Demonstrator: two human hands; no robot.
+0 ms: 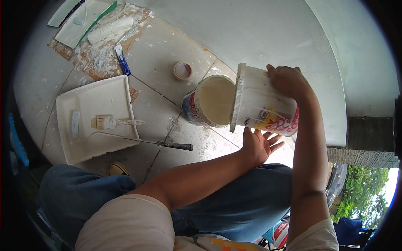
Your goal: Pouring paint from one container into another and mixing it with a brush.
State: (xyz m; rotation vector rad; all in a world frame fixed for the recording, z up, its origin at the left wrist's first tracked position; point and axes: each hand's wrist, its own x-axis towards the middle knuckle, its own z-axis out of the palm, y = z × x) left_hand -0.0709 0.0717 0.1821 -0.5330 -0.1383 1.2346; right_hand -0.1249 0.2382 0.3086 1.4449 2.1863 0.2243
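A white plastic paint bucket with a colourful label is tipped on its side, its mouth facing left. My right hand grips it near its base, on the far side. Below it, my left hand is open with fingers spread, close under the bucket's near side; whether it touches, I cannot tell. The tipped bucket's rim is over the right edge of a second bucket, which stands upright on the floor. Off-white paint shows inside that one. The inside of the tipped bucket is hidden.
At left, a white paint tray bears a paintbrush and a small roller. A tape roll lies behind the upright bucket. Paint-smeared cardboard holds a large roller and another tray. A wall rises behind.
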